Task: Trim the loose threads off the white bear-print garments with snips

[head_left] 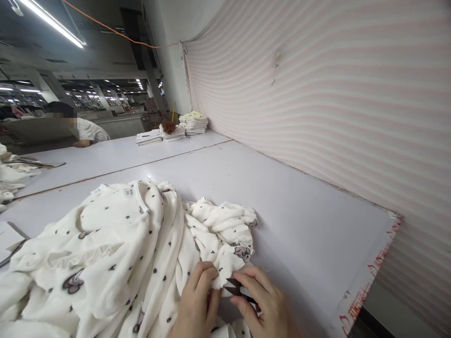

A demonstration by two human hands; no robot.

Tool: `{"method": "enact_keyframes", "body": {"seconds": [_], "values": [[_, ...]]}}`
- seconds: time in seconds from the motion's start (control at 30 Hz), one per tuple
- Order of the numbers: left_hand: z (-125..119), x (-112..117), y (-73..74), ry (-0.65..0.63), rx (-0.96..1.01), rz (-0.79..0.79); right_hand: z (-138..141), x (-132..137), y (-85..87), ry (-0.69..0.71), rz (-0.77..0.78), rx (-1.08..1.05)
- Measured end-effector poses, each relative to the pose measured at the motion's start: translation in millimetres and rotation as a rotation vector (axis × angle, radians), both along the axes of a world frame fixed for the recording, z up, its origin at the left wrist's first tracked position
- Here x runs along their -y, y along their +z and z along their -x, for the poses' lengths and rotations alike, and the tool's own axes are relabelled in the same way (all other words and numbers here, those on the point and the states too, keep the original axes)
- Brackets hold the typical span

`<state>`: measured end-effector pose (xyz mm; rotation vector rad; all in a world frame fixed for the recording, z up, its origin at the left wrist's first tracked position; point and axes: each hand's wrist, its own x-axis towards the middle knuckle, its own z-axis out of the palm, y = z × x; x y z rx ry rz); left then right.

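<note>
A white garment (pixel 116 253) with small dark spots and greyish printed figures lies bunched over the near part of the table. My left hand (pixel 200 300) pinches a fold of this garment near its right-hand edge. Just to the right, my right hand (pixel 262 300) is closed round a small pair of black thread snips (pixel 241 292). Their two blades stand apart and point left, beside the cloth at my left fingers. Whether the blades touch the cloth I cannot tell. A size label (pixel 128 193) shows at the garment's neckline.
The pale table (pixel 292 206) reaches back to folded stacks of cloth (pixel 193 123). Striped fabric (pixel 317 94) hangs along the right side. A co-worker (pixel 89 129) leans at the far left, near more white cloth (pixel 14 176).
</note>
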<state>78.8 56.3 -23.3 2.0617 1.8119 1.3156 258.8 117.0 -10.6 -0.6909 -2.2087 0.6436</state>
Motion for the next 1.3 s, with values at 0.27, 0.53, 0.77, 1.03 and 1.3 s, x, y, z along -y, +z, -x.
{"method": "enact_keyframes", "body": {"seconds": [0.27,0.53,0.77,1.03,1.3], "values": [[-2,2,-5.6,0.026,0.027,-0.006,-1,-3,-6.9,-0.052,0.057,-0.062],[-3,-2,0.1,-0.029,0.135,-0.035,9,-4,-7.0,-0.087,0.23,-0.182],[-13,-3,2.9,0.006,0.226,-0.164,23,-3,-7.3,-0.063,0.402,-0.284],[-8,-12,4.3,-0.085,0.685,0.362,35,-7,-7.2,-0.157,0.305,-0.232],[-2,-18,5.1,0.002,1.263,0.466,32,-13,4.5,-0.165,0.367,-0.174]]}}
